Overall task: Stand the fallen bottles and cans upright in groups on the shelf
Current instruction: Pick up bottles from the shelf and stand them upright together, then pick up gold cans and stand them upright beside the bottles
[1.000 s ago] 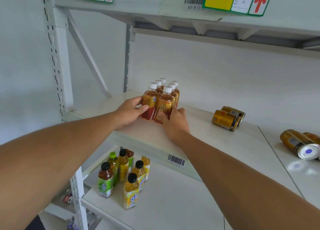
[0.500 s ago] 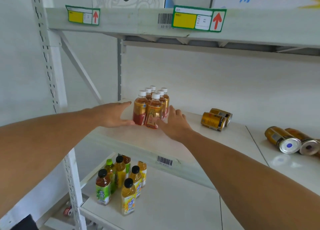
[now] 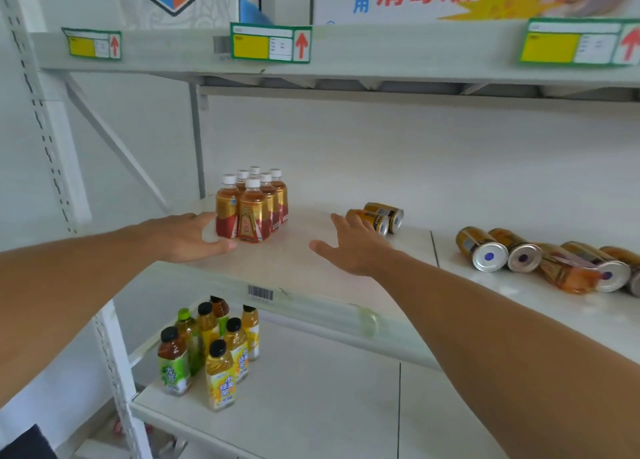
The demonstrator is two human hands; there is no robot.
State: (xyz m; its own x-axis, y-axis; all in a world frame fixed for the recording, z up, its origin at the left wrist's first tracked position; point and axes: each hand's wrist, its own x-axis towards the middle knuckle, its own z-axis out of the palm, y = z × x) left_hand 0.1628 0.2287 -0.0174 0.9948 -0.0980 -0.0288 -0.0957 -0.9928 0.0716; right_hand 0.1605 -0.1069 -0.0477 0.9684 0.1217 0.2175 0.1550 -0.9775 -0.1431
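Six white-capped tea bottles (image 3: 251, 206) are standing upright in a tight cluster on the middle shelf (image 3: 311, 268), back near the left post. The left hand (image 3: 188, 238) is flat and open right beside the cluster, fingers spread loose, close against the front-left bottle but not gripping anything. The right hand (image 3: 353, 245) is open too, palm down, fingers splayed, holding nothing, hovering between the bottles and two gold cans (image 3: 379, 218) that lie on their sides just past its fingertips. Further right there's a messier row of fallen cans (image 3: 498, 249) with one tipped-over bottle (image 3: 568, 273) lying among them. Down on the lower shelf (image 3: 311, 406) a bunch of black-capped juice bottles (image 3: 211, 354) stands upright in its own group. Yellow tags with red arrows (image 3: 270, 46) run along the top shelf edge.
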